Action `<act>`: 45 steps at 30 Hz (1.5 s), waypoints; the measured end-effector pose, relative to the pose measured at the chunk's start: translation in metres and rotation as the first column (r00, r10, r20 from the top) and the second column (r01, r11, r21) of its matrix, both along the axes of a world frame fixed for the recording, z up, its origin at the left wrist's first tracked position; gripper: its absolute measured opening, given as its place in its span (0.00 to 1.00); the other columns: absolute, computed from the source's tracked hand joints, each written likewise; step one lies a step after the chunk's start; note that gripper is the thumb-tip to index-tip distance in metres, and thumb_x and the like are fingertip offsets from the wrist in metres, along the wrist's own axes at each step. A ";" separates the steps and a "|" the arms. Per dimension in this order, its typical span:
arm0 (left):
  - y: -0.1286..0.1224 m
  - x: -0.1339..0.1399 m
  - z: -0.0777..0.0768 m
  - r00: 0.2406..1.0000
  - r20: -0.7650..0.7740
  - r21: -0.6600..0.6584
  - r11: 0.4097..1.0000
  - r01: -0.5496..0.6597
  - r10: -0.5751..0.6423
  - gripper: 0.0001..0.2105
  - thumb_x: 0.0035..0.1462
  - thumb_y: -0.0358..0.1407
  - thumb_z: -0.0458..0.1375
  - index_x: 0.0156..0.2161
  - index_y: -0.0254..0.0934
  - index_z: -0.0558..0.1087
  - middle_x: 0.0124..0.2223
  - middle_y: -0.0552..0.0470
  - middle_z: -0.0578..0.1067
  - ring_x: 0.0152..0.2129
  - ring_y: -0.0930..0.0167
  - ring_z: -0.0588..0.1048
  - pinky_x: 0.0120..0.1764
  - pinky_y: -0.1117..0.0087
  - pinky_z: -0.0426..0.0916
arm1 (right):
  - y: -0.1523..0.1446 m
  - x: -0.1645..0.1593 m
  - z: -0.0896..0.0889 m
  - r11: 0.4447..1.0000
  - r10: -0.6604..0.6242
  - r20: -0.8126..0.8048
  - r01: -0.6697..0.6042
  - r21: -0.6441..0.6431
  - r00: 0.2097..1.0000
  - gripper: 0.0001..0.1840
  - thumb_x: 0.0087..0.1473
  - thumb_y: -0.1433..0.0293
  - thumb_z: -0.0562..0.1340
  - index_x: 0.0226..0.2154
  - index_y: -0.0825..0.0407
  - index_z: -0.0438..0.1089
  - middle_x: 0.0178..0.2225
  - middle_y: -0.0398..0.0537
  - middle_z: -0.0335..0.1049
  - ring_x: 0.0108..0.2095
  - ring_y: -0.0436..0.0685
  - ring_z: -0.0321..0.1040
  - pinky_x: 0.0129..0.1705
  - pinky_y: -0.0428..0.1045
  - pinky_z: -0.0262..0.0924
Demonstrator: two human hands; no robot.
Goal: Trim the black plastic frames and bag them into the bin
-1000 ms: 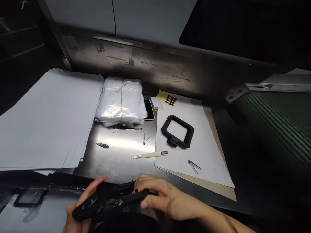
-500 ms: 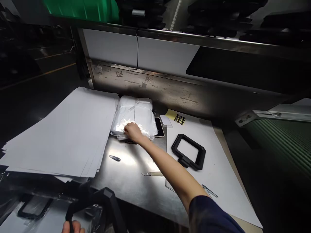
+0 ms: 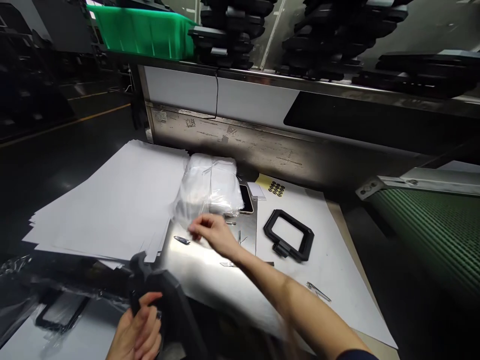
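Observation:
At the lower left, my left hand (image 3: 137, 330) is wrapped round a black plastic frame (image 3: 180, 305), blurred and partly cut off by the bottom edge. My right hand (image 3: 215, 234) is closed in a pinch at the front of a stack of clear plastic bags (image 3: 221, 182). A thin bag (image 3: 182, 202), smeared by motion, trails from its fingers off the stack's left side. Just left of that hand lies a small dark metal tool (image 3: 182, 240). A craft knife (image 3: 227, 264) is partly hidden under my right forearm.
A stack of white sheets (image 3: 108, 200) lies left, and a second black frame (image 3: 288, 235) on white paper right. Tweezers (image 3: 318, 291), a phone (image 3: 246, 199) and a sticker sheet (image 3: 276, 188) are nearby. A bagged frame (image 3: 62, 327) sits lower left; a green conveyor (image 3: 431, 225) stands right.
My right hand has drawn back from the stack toward me, pulling a bag with it. My left hand has risen into view with the black frame. The camera has tilted up a little.

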State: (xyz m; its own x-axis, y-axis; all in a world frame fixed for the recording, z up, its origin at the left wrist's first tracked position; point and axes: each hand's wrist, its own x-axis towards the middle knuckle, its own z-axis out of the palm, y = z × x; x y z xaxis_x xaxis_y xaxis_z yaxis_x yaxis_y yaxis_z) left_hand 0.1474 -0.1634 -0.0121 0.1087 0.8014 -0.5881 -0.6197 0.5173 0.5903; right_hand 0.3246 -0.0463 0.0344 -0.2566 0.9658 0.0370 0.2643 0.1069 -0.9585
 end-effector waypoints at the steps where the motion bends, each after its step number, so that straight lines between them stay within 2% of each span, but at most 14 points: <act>1: 0.001 0.007 0.008 1.000 0.004 0.031 1.000 0.006 -0.006 0.16 0.31 0.44 0.65 0.25 0.36 0.70 0.10 0.66 0.51 0.07 0.86 0.43 0.10 0.82 0.43 | -0.022 -0.005 0.004 0.999 0.033 -0.023 -0.033 -0.007 0.999 0.10 0.47 0.67 0.57 0.22 0.57 0.65 0.19 0.41 0.62 0.21 0.47 0.60 0.24 0.44 0.58; 7: -0.009 0.031 0.035 0.995 -0.060 0.010 0.997 0.082 -0.081 0.08 0.38 0.34 0.63 0.22 0.33 0.68 0.11 0.67 0.48 0.08 0.86 0.45 0.11 0.82 0.46 | -0.103 -0.008 0.007 0.953 0.064 -0.343 -0.159 -0.257 0.937 0.08 0.40 0.68 0.62 0.18 0.53 0.64 0.16 0.37 0.55 0.20 0.46 0.51 0.24 0.44 0.51; 15: -0.042 -0.012 0.014 0.994 -0.100 -0.122 0.991 -0.055 0.043 0.14 0.29 0.35 0.68 0.25 0.35 0.70 0.09 0.67 0.53 0.06 0.87 0.51 0.11 0.83 0.48 | -0.100 0.031 -0.019 0.872 -0.268 -0.661 -0.114 -0.475 0.701 0.18 0.41 0.57 0.57 0.20 0.51 0.49 0.19 0.36 0.45 0.18 0.44 0.45 0.22 0.42 0.48; 19: -0.066 -0.046 0.001 0.988 -0.126 -0.156 0.981 -0.114 0.095 0.13 0.33 0.38 0.65 0.17 0.34 0.66 0.09 0.64 0.55 0.06 0.85 0.52 0.10 0.81 0.50 | -0.104 0.020 -0.022 0.834 -0.242 -0.644 -0.184 -0.521 0.726 0.17 0.37 0.66 0.62 0.23 0.51 0.51 0.17 0.33 0.45 0.17 0.42 0.40 0.17 0.40 0.37; 22: -0.085 -0.065 0.003 0.985 -0.159 -0.116 0.990 -0.081 0.062 0.12 0.40 0.46 0.58 0.27 0.39 0.69 0.10 0.60 0.60 0.06 0.81 0.53 0.11 0.77 0.51 | -0.101 0.001 -0.028 0.823 -0.157 -0.608 -0.238 -0.517 0.778 0.15 0.40 0.66 0.61 0.22 0.51 0.51 0.15 0.32 0.50 0.14 0.41 0.36 0.14 0.40 0.32; 25: -0.095 -0.064 0.009 0.939 -0.299 -0.107 0.984 0.143 -0.169 0.24 0.48 0.48 0.50 0.51 0.46 0.56 0.11 0.58 0.65 0.06 0.80 0.52 0.13 0.76 0.45 | -0.093 -0.022 -0.038 0.819 0.001 -0.563 -0.324 -0.473 0.826 0.14 0.41 0.63 0.60 0.23 0.51 0.53 0.18 0.36 0.62 0.11 0.41 0.38 0.13 0.40 0.34; 27: -0.092 -0.053 0.009 0.843 -0.410 -0.116 0.937 0.330 -0.348 0.27 0.52 0.47 0.44 0.56 0.47 0.41 0.14 0.56 0.69 0.07 0.81 0.51 0.15 0.75 0.42 | -0.089 -0.037 -0.041 0.807 0.148 -0.521 -0.407 -0.429 0.841 0.14 0.41 0.61 0.60 0.22 0.52 0.56 0.19 0.39 0.65 0.11 0.41 0.41 0.13 0.41 0.37; 29: -0.085 -0.041 0.004 0.757 -0.474 -0.128 0.885 0.447 -0.450 0.25 0.54 0.45 0.43 0.55 0.43 0.42 0.16 0.56 0.70 0.07 0.82 0.52 0.15 0.75 0.42 | -0.088 -0.047 -0.040 0.787 0.303 -0.459 -0.491 -0.374 0.835 0.14 0.42 0.60 0.59 0.22 0.54 0.62 0.19 0.40 0.64 0.13 0.42 0.45 0.14 0.42 0.41; 32: -0.081 -0.032 -0.006 0.743 -0.485 -0.135 0.879 0.458 -0.462 0.14 0.53 0.45 0.46 0.38 0.37 0.60 0.15 0.58 0.66 0.07 0.83 0.51 0.14 0.76 0.41 | -0.093 -0.048 -0.033 0.800 0.461 -0.325 -0.546 -0.251 0.825 0.12 0.42 0.61 0.60 0.23 0.55 0.69 0.21 0.42 0.61 0.20 0.46 0.54 0.22 0.44 0.49; 34: -0.086 -0.033 -0.008 0.748 -0.496 -0.153 0.892 0.425 -0.442 0.12 0.52 0.45 0.46 0.28 0.37 0.59 0.16 0.58 0.66 0.07 0.83 0.52 0.13 0.77 0.41 | -0.103 -0.036 -0.029 0.817 0.511 -0.227 -0.551 -0.170 0.829 0.10 0.43 0.64 0.61 0.24 0.54 0.70 0.24 0.43 0.59 0.25 0.48 0.55 0.27 0.45 0.50; 37: -0.101 -0.040 0.000 0.752 -0.488 -0.190 0.895 0.404 -0.443 0.11 0.53 0.44 0.45 0.28 0.38 0.58 0.19 0.58 0.68 0.08 0.82 0.56 0.14 0.78 0.48 | -0.130 -0.007 -0.032 0.805 0.575 0.187 -0.591 0.043 0.797 0.12 0.51 0.67 0.53 0.25 0.54 0.69 0.24 0.45 0.58 0.24 0.49 0.54 0.26 0.46 0.49; 40: -0.111 -0.046 0.009 0.762 -0.462 -0.204 0.891 0.406 -0.454 0.08 0.54 0.42 0.46 0.33 0.39 0.58 0.21 0.56 0.71 0.08 0.80 0.60 0.16 0.76 0.54 | -0.167 0.013 -0.046 0.711 0.484 0.519 -0.662 0.235 0.704 0.18 0.55 0.69 0.46 0.23 0.56 0.67 0.20 0.46 0.58 0.19 0.49 0.51 0.19 0.45 0.46; 43: -0.111 -0.047 0.006 0.768 -0.469 -0.204 0.900 0.386 -0.436 0.08 0.52 0.40 0.49 0.36 0.40 0.57 0.24 0.53 0.74 0.09 0.78 0.63 0.14 0.76 0.55 | -0.191 0.004 -0.061 0.659 0.579 0.379 -0.688 0.303 0.722 0.19 0.55 0.66 0.46 0.29 0.57 0.69 0.20 0.46 0.61 0.17 0.48 0.53 0.16 0.43 0.48; 45: -0.109 -0.045 -0.002 0.769 -0.485 -0.215 0.909 0.356 -0.416 0.10 0.50 0.39 0.53 0.36 0.39 0.59 0.22 0.55 0.73 0.07 0.79 0.62 0.13 0.77 0.54 | -0.197 -0.019 -0.068 0.696 0.625 0.252 -0.674 0.250 0.739 0.19 0.55 0.66 0.46 0.36 0.56 0.68 0.22 0.46 0.63 0.19 0.48 0.57 0.20 0.41 0.54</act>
State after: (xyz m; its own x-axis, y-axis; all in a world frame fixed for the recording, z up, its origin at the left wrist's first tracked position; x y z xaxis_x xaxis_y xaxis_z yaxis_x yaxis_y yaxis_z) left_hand 0.1021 -0.2726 -0.0145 0.0567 0.6879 -0.7236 0.0210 0.7238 0.6897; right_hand 0.3058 -0.2431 -0.0335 -0.8409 0.4983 0.2110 0.1420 0.5794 -0.8026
